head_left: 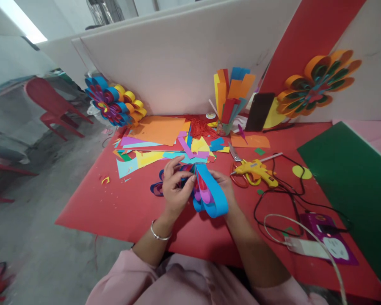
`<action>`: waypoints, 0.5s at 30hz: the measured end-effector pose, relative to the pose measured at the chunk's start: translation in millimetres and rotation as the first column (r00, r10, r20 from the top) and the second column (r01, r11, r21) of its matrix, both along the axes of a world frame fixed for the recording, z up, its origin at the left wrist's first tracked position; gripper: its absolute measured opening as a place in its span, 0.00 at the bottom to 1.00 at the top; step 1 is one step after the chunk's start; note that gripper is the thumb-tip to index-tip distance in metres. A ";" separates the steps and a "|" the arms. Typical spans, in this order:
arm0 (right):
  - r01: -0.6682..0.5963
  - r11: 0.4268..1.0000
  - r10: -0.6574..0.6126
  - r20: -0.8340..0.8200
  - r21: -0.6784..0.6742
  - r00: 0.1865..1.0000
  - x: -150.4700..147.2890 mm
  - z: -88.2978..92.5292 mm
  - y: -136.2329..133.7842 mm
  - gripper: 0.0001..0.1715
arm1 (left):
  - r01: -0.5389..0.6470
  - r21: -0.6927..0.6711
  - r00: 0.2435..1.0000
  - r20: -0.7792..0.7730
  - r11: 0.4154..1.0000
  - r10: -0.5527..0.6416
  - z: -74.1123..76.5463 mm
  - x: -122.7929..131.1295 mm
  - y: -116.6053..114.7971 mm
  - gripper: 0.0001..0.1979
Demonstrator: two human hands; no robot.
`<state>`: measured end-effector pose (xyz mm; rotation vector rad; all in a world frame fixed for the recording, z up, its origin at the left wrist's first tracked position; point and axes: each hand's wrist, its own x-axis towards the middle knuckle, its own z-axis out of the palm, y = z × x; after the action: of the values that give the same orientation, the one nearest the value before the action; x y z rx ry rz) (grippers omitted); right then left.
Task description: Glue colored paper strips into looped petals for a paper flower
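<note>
A paper flower of looped blue, purple and red strips is held up between my hands over the red tabletop. My left hand pinches it near its middle, thumb and forefinger together and the other fingers lifted. Behind the loops, my right hand grips the flower's right side; its fingertips are mostly hidden by the paper. More dark blue and purple loops stick out to the left of my left hand. Just right of my right hand lie a yellow glue gun and red-handled scissors.
Paper scraps and orange sheets cover the back left. A cup of paper strips and a dark phone-like slab stand behind. Finished paper flowers lean at both sides. Cables, a purple power strip and a green board are right.
</note>
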<state>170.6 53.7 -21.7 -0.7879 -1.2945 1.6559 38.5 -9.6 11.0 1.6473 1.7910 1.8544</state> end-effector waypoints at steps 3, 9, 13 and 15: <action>-0.032 0.987 0.020 -0.077 -0.159 0.997 2.6 2.2 -3.9 0.26 | 0.011 -0.020 0.999 0.037 1.000 -0.010 0.0 -1.3 0.0 0.09; -0.018 0.988 0.010 -0.050 -0.155 0.999 6.0 11.2 -9.4 0.18 | 0.018 -0.034 0.993 0.121 0.999 -0.013 -0.6 -1.5 -0.4 0.08; 0.001 0.995 -0.003 -0.030 -0.096 1.000 5.6 13.2 -10.7 0.18 | 0.014 -0.036 0.991 0.137 0.999 -0.009 -0.4 -1.3 -0.7 0.10; 0.003 0.997 -0.005 -0.029 -0.076 1.000 5.4 13.2 -11.0 0.19 | 0.017 -0.038 0.990 0.138 0.999 -0.011 -0.5 -1.4 -1.1 0.10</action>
<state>176.1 42.6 -8.5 -0.8083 -1.2152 1.7161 37.1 -10.7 10.4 1.4757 1.7440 1.8645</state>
